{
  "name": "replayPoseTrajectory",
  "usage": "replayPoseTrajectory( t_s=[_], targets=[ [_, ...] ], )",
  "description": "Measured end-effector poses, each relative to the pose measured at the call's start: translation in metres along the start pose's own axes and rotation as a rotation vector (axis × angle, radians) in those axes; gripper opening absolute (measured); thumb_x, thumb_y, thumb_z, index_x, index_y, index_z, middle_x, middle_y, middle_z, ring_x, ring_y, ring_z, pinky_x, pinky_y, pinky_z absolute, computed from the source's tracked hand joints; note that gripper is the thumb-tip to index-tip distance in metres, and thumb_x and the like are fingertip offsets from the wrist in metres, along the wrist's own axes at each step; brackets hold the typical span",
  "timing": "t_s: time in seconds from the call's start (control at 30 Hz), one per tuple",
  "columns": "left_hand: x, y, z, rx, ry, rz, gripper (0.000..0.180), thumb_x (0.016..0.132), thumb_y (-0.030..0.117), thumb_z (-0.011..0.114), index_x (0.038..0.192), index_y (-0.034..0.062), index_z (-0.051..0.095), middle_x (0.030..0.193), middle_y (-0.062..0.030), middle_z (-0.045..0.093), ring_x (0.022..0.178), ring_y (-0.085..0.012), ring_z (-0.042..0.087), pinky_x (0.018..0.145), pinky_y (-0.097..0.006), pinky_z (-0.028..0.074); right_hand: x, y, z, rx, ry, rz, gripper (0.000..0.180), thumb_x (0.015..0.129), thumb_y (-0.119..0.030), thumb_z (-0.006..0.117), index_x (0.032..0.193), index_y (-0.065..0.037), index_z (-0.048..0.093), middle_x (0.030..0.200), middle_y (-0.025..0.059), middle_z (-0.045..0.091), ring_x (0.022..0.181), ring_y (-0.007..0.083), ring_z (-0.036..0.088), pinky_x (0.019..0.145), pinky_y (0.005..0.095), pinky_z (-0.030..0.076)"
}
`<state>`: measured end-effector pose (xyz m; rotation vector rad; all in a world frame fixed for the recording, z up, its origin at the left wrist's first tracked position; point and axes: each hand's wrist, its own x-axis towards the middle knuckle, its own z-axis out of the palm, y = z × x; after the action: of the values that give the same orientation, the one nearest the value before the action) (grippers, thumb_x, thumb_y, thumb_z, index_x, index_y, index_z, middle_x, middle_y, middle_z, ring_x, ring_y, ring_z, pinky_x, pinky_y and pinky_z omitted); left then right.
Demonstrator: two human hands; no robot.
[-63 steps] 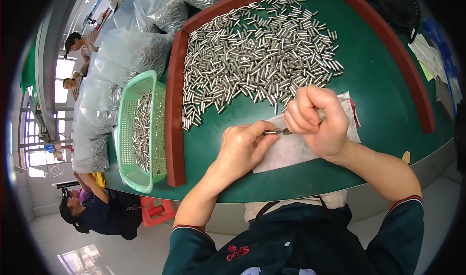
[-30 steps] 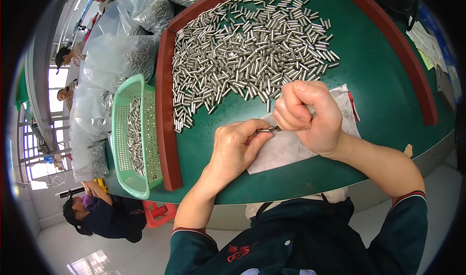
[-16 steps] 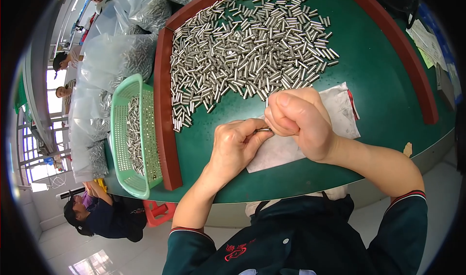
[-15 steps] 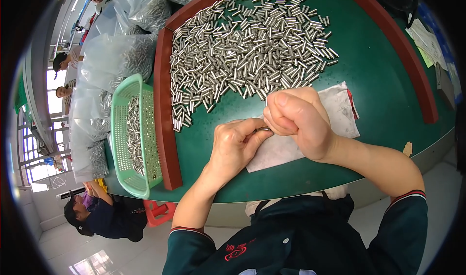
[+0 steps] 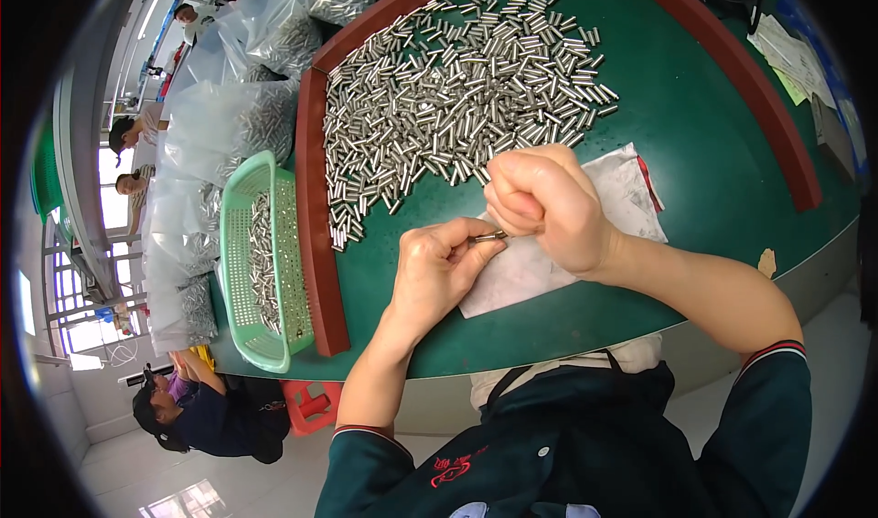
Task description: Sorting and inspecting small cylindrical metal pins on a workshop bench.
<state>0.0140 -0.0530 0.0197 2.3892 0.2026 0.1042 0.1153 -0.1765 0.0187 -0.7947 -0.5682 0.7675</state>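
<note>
My left hand [image 5: 425,276] pinches a small metal pin [image 5: 487,236] between thumb and fingertips, its shiny end sticking out to the right. Close beside it, my right hand [image 5: 553,212] is curled into a fist at the pin's outer end; whatever lies inside the fist is hidden. Under both hands a grey-white cloth [image 5: 512,289] with a red strip at its far right corner lies on the green tabletop. Beyond them spreads a large heap of loose, short metal pins [image 5: 457,97].
A red-brown rail [image 5: 315,216] borders the heap on the left; another rail [image 5: 741,70] curves along the right. Outside the left rail stand a light green basket [image 5: 240,280] of pins and clear bags [image 5: 206,120] of metal parts. A person [image 5: 215,417] sits at the lower left.
The whole view has shifted slightly. The pin between my left fingertips shows more plainly, with a small gap opened toward my right fist. Both hands keep their grips.
</note>
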Motion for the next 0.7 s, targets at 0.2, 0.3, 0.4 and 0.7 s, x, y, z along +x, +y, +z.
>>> replayPoseTrajectory(
  t_s=[0.2,0.3,0.4,0.7],
  targets=[
    [-0.004,0.004,-0.002,0.012,0.016,-0.022,0.013,0.068,0.006,0.068,0.08,0.0008,0.064,0.046,-0.0056,0.044,0.039,-0.0126,0.039,0.04,-0.026,0.034,0.0,-0.014,-0.004,0.084,0.004,-0.016,0.037,0.086,-0.018,0.031,0.05,-0.01,0.027,0.042,-0.0025,0.025,0.04,0.0071,0.019,0.04,0.0234,0.017],
    [-0.002,0.003,-0.002,0.05,0.045,0.042,0.014,0.068,0.006,0.067,0.08,0.0014,0.064,0.047,-0.0068,0.045,0.039,-0.0143,0.041,0.04,-0.027,0.035,0.0,-0.009,-0.006,0.116,0.008,0.006,0.03,0.08,-0.013,0.033,0.051,-0.007,0.028,0.047,-0.0017,0.029,0.043,0.0047,0.022,0.041,0.0222,0.018],
    [-0.002,0.001,-0.002,0.089,0.069,0.086,0.014,0.068,0.006,0.067,0.081,0.0019,0.064,0.048,-0.0084,0.047,0.04,-0.0171,0.044,0.041,-0.029,0.036,-0.001,-0.008,-0.006,0.127,-0.007,0.015,0.031,0.08,-0.013,0.034,0.05,-0.007,0.028,0.047,-0.0017,0.03,0.044,0.0048,0.022,0.041,0.0221,0.018],
    [-0.003,0.001,0.001,0.119,0.081,0.163,0.014,0.068,0.007,0.066,0.081,0.0022,0.064,0.049,-0.0093,0.05,0.042,-0.0193,0.048,0.042,-0.029,0.038,-0.001,-0.003,-0.007,0.168,-0.007,0.023,0.034,0.082,-0.014,0.033,0.05,-0.008,0.028,0.047,-0.0017,0.03,0.044,0.0053,0.023,0.042,0.0222,0.02]
  ],
)
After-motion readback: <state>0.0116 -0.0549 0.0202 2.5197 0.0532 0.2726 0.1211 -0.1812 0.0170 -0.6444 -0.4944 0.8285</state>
